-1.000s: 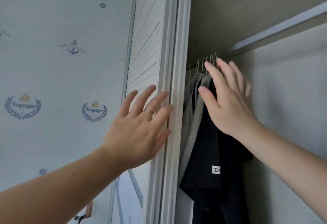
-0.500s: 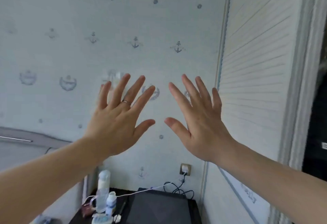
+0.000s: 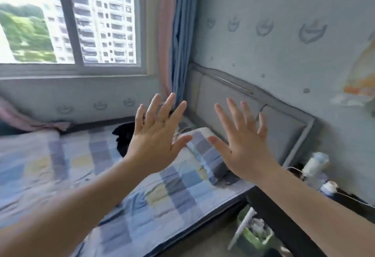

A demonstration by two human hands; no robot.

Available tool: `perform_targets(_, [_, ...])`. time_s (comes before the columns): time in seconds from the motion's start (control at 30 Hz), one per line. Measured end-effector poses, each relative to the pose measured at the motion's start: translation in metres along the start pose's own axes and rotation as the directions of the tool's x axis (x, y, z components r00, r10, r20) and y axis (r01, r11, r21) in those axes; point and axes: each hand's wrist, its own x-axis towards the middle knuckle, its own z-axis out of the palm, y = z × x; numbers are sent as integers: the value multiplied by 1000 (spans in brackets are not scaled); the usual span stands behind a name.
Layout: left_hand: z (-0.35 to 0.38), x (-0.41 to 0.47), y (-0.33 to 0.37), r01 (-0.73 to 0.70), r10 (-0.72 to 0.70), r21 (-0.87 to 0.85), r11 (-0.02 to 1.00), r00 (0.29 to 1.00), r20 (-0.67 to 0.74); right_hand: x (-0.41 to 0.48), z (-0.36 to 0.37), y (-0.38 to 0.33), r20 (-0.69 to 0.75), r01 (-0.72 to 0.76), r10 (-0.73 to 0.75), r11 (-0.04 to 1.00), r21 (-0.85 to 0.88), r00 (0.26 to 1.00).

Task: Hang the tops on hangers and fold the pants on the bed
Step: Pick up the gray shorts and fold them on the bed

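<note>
Pause over the bed (image 3: 50, 165), nothing held.
A dark garment (image 3: 123, 140), top or pants I cannot tell, lies crumpled on the checked sheet towards the head end, probably waiting to be sorted. The left hand (image 3: 156, 137) hovers in front of it and the checked pillow (image 3: 205, 155) lies just beside it. The right hand (image 3: 243, 147) mirrors the left, each grip apart with fingers spread and empty, likely free to reach.

Home bedroom: bed (image 3: 60, 165), curtained window (image 3: 81, 33).
</note>
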Motion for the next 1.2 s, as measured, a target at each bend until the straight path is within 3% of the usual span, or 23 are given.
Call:
perform_targets(0.17, [51, -61, -84, 237, -250, 113, 965, 961, 119, 44, 106, -53, 135, 153, -167, 982, 110, 977])
perform_targets(0.3, [103, -88, -130, 412, -427, 114, 904, 879, 210, 79, 190, -73, 237, 186, -240, 955, 231, 941])
perform_targets(0.4, [149, -105, -155, 535, -549, 136, 834, 779, 303, 104, 251, -80, 346, 165, -279, 931, 325, 896])
perform_targets(0.57, [222, -135, -179, 696, -710, 240, 677, 531, 462, 137, 348, -84, 558, 129, -343, 914, 385, 756])
perform_targets(0.87, [331, -140, -238, 781, -755, 322, 535, 271, 597, 166, 496, -94, 755, 101, -378, 916, 387, 535])
perform_targets(1.1, [464, -176, -316, 812, -692, 317, 491, 143, 707, 152, 633, -117, 852, 50, -304, 948, 313, 426])
perform_targets(1.2, [525, -199, -358, 863, -683, 304, 403, 63, 727, 150, 696, -136, 864, 2, -272, 954, 299, 424])
